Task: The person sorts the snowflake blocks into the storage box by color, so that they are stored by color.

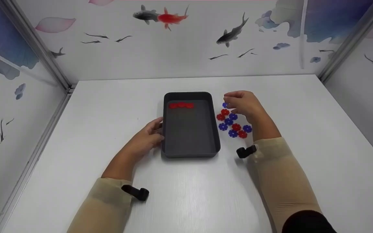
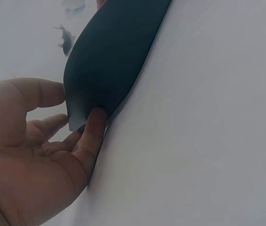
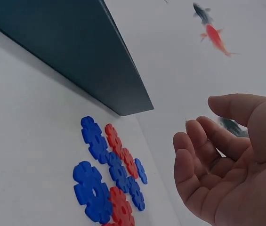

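A dark grey rectangular tray (image 1: 191, 136) stands on the white table, with a short row of red flower-shaped discs (image 1: 181, 105) near its far end. My left hand (image 1: 146, 137) touches the tray's left wall with its fingertips and thumb, fingers loosely bent; the left wrist view shows these against the outer wall (image 2: 109, 61). To the right of the tray lies a loose group of red discs (image 1: 236, 127) and blue discs (image 1: 233, 133). Over the far end of this group is my right hand (image 1: 245, 103), its fingers loosely bent and nothing between thumb and fingertips.
The white table (image 1: 186, 191) runs back to a wall (image 1: 186, 55) painted with fish. Side panels with metal posts stand at left and right. A black strap-like clip (image 1: 136, 192) is on the left sleeve, another (image 1: 246, 151) on the right sleeve.
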`<state>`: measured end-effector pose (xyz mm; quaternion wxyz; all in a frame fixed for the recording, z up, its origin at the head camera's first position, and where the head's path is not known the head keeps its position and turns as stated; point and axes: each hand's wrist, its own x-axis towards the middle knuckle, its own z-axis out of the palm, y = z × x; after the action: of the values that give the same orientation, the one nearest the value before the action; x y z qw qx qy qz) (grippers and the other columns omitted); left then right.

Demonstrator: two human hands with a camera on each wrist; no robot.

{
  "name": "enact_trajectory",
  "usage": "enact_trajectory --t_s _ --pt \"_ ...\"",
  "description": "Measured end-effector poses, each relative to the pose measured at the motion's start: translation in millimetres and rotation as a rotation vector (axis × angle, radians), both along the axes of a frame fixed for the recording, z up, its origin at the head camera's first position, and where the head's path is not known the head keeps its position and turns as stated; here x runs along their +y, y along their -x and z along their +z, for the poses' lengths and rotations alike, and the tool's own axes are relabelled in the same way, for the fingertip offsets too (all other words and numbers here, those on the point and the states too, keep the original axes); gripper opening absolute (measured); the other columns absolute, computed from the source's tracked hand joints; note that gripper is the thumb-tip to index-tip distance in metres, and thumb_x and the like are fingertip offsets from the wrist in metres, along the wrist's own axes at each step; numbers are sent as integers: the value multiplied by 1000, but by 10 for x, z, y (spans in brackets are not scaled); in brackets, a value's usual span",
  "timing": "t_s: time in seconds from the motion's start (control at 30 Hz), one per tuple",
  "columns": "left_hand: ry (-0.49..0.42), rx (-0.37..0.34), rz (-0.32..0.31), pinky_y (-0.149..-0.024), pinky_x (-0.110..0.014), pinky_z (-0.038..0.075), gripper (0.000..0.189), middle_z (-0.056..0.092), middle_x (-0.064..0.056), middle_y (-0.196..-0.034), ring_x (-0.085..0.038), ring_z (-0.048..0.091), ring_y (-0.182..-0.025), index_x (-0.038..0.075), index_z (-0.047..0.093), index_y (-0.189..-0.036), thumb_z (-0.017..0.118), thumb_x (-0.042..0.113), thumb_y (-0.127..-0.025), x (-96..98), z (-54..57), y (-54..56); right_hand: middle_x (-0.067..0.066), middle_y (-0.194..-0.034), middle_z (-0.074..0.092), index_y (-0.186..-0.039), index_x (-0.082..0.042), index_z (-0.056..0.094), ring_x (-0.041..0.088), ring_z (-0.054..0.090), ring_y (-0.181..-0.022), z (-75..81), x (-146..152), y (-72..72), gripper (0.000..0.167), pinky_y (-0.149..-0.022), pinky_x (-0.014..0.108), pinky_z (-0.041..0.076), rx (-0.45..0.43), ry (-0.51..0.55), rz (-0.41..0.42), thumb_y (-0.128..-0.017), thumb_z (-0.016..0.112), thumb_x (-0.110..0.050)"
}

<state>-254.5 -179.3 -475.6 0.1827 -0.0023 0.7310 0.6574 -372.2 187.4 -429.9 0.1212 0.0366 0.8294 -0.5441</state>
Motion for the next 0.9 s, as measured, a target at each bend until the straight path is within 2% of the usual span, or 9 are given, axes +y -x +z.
enact_trajectory --t_s 0.17,0.3,0.5,0.67,0.9 --pt "8 4 2 -119 -47 47 78 39 -4 -170 -25 47 -153 25 29 -170 55 5 -100 6 20 7 9 -143 66 -140 -17 67 27 64 -130 -97 63 55 43 -118 44 51 -8 -56 -11 -104 69 -40" --pt "27 6 4 -120 -47 47 77 39 -2 -171 -24 46 -153 26 30 -170 56 8 -100 4 28 6 9 -145 64 -142 -19 66 29 59 -136 -152 104 93 45 -123 49 46 -37 -124 -13 -103 71 -40" --pt "28 0 8 -122 -48 46 77 39 -1 -171 -23 45 -154 27 31 -170 56 9 -100 -2 16 -3 10 -149 60 -142 -21 65 34 51 -145 -225 155 116 47 -127 57 39 -77 -227 26 -101 72 -41" --pt "32 5 7 -122 -48 46 76 39 -2 -171 -23 44 -155 27 30 -170 56 9 -100 -2 5 -1 10 -147 61 -143 -21 65 33 54 -140 -279 183 122 45 -126 57 40 -86 -273 64 -102 72 -37" --pt "29 -18 14 -123 -47 45 76 39 0 -171 -22 44 -156 28 31 -170 56 8 -100 -3 12 -7 10 -137 61 -142 -23 66 30 56 -126 -317 188 130 42 -120 54 47 -72 -354 122 -102 72 -33"
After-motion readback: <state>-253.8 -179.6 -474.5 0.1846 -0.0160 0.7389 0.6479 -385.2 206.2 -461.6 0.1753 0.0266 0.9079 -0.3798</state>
